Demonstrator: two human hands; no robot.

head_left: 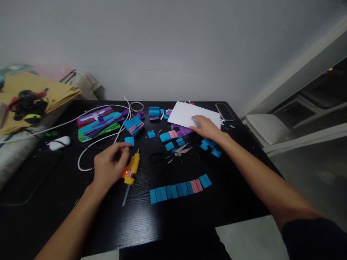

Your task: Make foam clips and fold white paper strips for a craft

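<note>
My left hand [110,164] is closed in a pinch, with a small blue folded paper piece [129,140] at its fingertips. Right by its thumb lies a yellow glue gun [132,168], red light lit, a clear glue stick poking out of its rear. My right hand [204,127] rests over the near edge of a white paper sheet [183,112], thumb and fingers apart. Purple paper [182,130] shows under that sheet. Scissors [177,153] lie with blades spread between my hands. Nearer to me is a row of overlapping blue and pink paper pieces [173,191].
Coloured paper strips [100,124] are piled at left, beside a looping white cable [79,162]. A tape ring [136,106], blue paper bundles [154,113] and a phone [225,112] lie toward the wall. A white earbud case [59,143] sits far left.
</note>
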